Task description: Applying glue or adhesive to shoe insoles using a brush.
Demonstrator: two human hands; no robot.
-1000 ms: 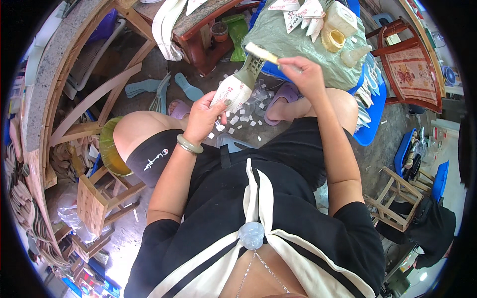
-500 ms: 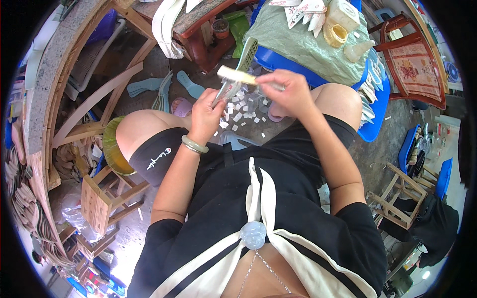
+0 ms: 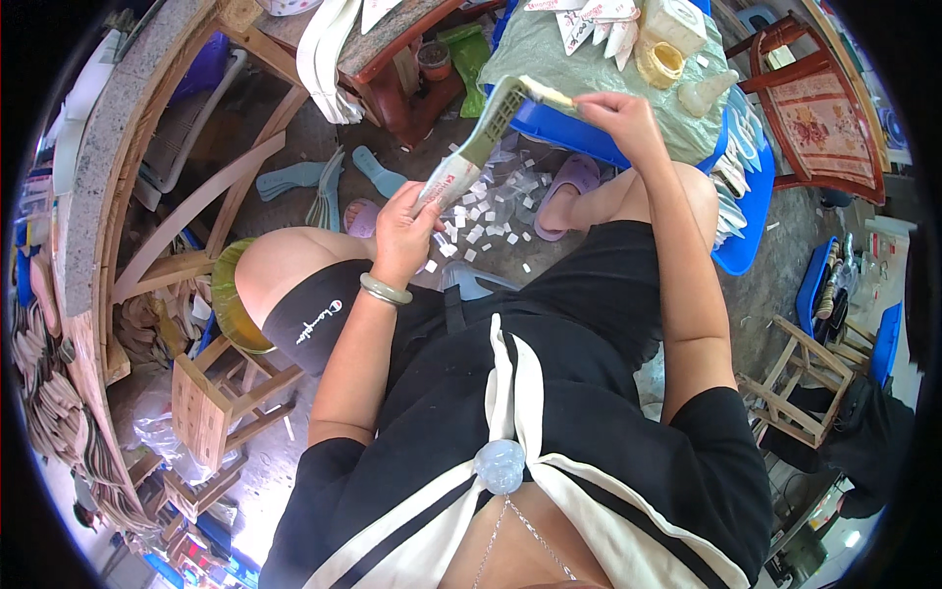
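Observation:
My left hand [image 3: 402,231] is closed round the near end of a long insole board [image 3: 475,152], pale grey with red print and an olive grid-patterned far part. The board tilts up and away, above the floor between my knees. In my right hand [image 3: 628,123], pinched by the fingers, is a pale cream, flat brush [image 3: 549,95]. Its far end meets or overlaps the board's far tip; whether they touch I cannot tell. Small white squares [image 3: 481,214] lie scattered on the floor below. Light blue insole boards [image 3: 378,173] lie beyond my left knee.
A blue bin [image 3: 559,131] topped with a green sack [image 3: 549,49] stands ahead right, bearing a yellowish glue pot [image 3: 659,63] and white pointed pieces [image 3: 610,27]. Wooden stools [image 3: 201,407] flank me. A patterned chair [image 3: 822,128] stands far right, a stone-topped bench [image 3: 88,187] at left.
My right hand has moved right and away with the brush, from the board's middle to its far tip. The board has swung slightly right.

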